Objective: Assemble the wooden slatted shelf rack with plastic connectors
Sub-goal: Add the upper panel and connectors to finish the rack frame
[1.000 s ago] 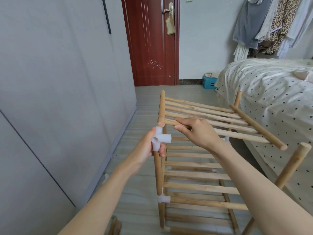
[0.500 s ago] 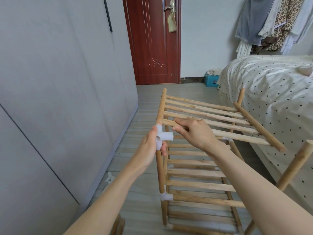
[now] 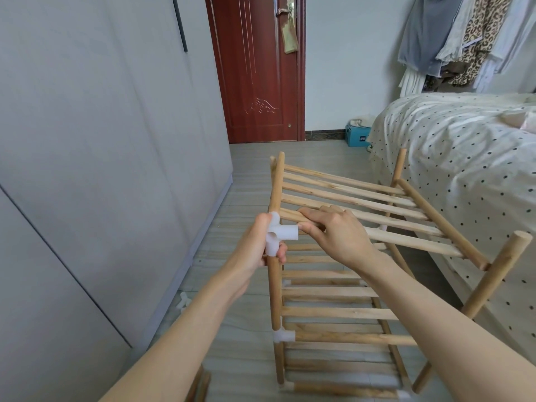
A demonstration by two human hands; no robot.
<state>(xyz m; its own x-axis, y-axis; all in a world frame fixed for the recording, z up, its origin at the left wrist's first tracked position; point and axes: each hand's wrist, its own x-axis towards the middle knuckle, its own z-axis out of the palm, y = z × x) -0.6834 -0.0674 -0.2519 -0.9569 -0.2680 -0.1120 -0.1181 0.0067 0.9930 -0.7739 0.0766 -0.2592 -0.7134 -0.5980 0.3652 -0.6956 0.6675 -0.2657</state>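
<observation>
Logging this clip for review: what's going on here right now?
A person is building a wooden rack on a bedroom floor. The left hand grips a white plastic connector atop the near-left post. The right hand holds the loose top slatted shelf at its near-left corner, beside the connector, not yet plugged in. Two lower shelves are already joined.

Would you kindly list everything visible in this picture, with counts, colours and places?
Slatted shelf panel: one, light wood, tilted atop the rack.
Rack frame: one, light wood, standing on the floor.
Plastic connector: one, white, top of the near left post.
Door: one, dark red, far wall.
Wardrobe: one, grey, left.
Bed: one, white with dark dots, right.
Box: one, blue, beside the bed.
Hanging clothes: several, mixed colours, upper right.
Left hand: grips the connector.
Right hand: grips a slat.
</observation>
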